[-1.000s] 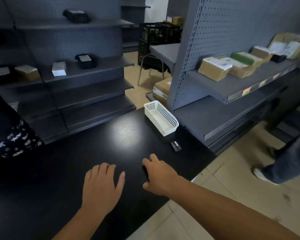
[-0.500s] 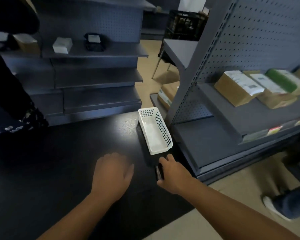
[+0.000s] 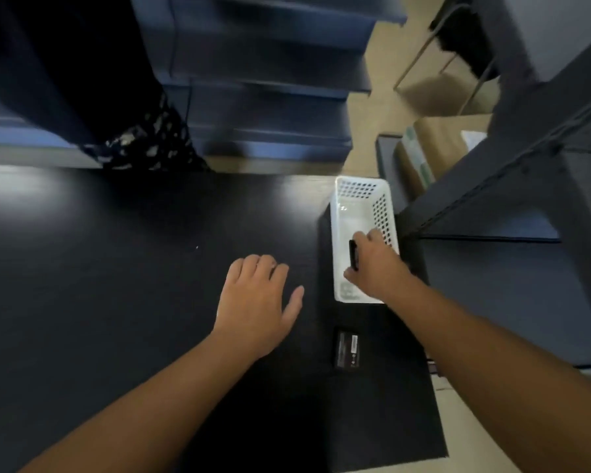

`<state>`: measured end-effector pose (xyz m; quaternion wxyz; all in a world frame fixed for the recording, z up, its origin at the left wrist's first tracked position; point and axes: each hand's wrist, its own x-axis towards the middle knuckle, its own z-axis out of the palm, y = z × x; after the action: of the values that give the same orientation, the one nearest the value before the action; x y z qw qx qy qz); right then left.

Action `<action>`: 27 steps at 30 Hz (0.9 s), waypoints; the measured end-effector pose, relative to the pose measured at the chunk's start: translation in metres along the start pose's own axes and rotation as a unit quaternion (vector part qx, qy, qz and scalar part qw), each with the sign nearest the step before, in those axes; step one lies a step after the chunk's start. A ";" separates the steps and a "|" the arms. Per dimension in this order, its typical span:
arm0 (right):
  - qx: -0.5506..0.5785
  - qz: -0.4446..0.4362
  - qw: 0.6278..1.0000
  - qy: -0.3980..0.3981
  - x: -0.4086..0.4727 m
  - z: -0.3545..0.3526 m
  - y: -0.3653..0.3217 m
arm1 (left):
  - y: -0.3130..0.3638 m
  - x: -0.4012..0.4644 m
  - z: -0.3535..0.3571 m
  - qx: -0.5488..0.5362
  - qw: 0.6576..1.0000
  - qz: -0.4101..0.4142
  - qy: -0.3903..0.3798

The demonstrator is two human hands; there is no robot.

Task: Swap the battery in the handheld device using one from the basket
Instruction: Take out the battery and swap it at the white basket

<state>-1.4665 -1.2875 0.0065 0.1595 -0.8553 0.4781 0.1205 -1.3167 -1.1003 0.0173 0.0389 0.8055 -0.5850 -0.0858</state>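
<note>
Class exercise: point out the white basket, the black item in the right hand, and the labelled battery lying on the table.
white basket [image 3: 344, 203]: head view, bare floor.
black item [image 3: 353, 254]: head view, its visible edge.
labelled battery [image 3: 347, 349]: head view, top face.

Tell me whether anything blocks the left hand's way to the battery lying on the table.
Nothing visible does. The left hand rests on the table, and the battery lies just right of its wrist with bare tabletop between them.

Glossy white perforated plastic basket [image 3: 364, 213]; dark, faintly sheened, perhaps wood-grain table [image 3: 116, 268]; matt-looking grey shelving [image 3: 512, 206].
</note>
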 end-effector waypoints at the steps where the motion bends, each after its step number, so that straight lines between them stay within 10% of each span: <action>1: -0.009 -0.006 1.000 -0.011 0.010 0.008 0.000 | -0.002 0.001 0.004 0.001 1.000 -0.009 -0.008; 11: -0.145 -0.053 0.987 -0.034 0.034 0.044 0.003 | -0.023 0.000 0.026 -0.001 0.997 -0.064 -0.048; 17: 0.102 -0.134 0.962 0.216 -0.068 0.021 -0.001 | -0.028 -0.008 0.019 0.006 0.995 -0.083 -0.057; 22: -0.044 -0.176 0.980 -0.082 -0.135 0.090 0.033 | -0.027 -0.026 0.005 0.008 0.994 -0.103 -0.033; 27: -0.091 -0.173 0.973 -0.124 -0.121 0.108 0.048 | -0.028 -0.068 0.000 0.002 0.990 -0.141 -0.012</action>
<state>-1.5751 -1.1748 -0.0575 0.1570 -0.9143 0.2864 0.2394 -1.3111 -1.0271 0.0189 0.0174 0.8790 -0.4662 -0.0990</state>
